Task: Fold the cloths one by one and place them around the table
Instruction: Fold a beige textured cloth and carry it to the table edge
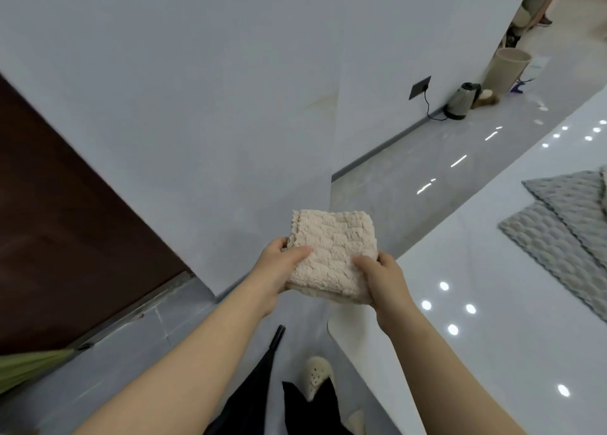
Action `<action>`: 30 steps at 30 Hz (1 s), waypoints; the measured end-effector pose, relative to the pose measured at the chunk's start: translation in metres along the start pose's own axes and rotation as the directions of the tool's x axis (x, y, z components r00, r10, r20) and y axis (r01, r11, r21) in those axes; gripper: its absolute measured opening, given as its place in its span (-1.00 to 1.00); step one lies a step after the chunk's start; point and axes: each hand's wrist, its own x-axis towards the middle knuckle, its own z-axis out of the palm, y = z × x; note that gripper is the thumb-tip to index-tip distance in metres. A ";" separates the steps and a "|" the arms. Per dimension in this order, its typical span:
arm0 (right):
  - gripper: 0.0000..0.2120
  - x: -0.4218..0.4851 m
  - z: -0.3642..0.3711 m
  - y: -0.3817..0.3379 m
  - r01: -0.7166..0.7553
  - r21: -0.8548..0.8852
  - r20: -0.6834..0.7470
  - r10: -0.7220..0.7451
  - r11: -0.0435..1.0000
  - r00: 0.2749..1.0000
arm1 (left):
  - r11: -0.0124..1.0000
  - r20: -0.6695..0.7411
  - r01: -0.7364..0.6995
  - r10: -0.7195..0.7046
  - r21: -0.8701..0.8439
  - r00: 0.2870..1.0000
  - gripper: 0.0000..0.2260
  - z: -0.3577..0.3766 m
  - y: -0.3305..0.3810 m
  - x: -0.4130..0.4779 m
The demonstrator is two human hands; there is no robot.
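Beige cloth (331, 254), folded into a thick square, is held in the air by both hands, over the floor and just beside the left edge of the white table (492, 319). Its near left corner is gripped by the left hand (279, 270), whose thumb is laid on top while the fingers are curled underneath. Its near right corner is pinched in the same way by the right hand (382, 282), thumb above and fingers hidden below. Grey cloth (565, 234) is seen lying flat on the table at the right, in overlapping layers, well apart from the beige cloth. A kettle (461, 104) is stood on the floor by the far wall, its cord run up to a dark socket (419, 87), with a pale bin (505, 73) just beyond it. A brown door (65, 221) is seen at the left, and a pale shoe (315, 375) below the arms.
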 end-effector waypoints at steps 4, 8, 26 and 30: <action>-0.82 0.046 0.002 -0.025 -0.015 0.020 -0.015 0.015 1.000 1.000 | 1.000 0.041 0.011 -0.012 0.027 0.999 -0.83 0.011 0.030 0.049; -0.81 0.082 -0.006 -0.049 -0.029 0.057 -0.051 0.032 0.998 0.998 | 0.998 0.077 0.035 -0.038 0.044 0.996 -0.85 0.029 0.056 0.090; -0.81 0.195 -0.022 -0.110 0.119 0.339 -0.596 0.115 0.933 0.795 | 0.914 0.548 -0.064 -0.183 0.402 0.816 -0.76 0.145 0.156 0.265; -0.84 0.193 -0.035 -0.114 0.158 0.354 -0.702 0.151 0.922 0.696 | 0.883 0.630 -0.081 -0.263 0.463 0.731 -0.81 0.177 0.158 0.273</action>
